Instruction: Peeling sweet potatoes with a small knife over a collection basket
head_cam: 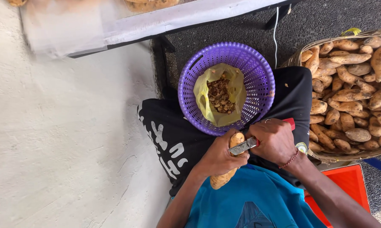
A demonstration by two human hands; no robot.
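Note:
My left hand [218,158] grips a long orange-brown sweet potato [222,178], held lengthwise above my lap. My right hand [275,141] holds a red-handled knife [243,146]; its metal blade lies across the potato's upper end, just over my left thumb. Right in front of my hands, a purple plastic basket [254,71] rests between my knees. It is lined with a yellow bag [203,93] that contains brown peelings [220,96].
A woven basket [300,55] piled with several sweet potatoes [351,93] stands at my right. A red crate [351,181] lies below it. A pale concrete wall [63,135] is at my left, and dark ground lies ahead under a white board [156,21].

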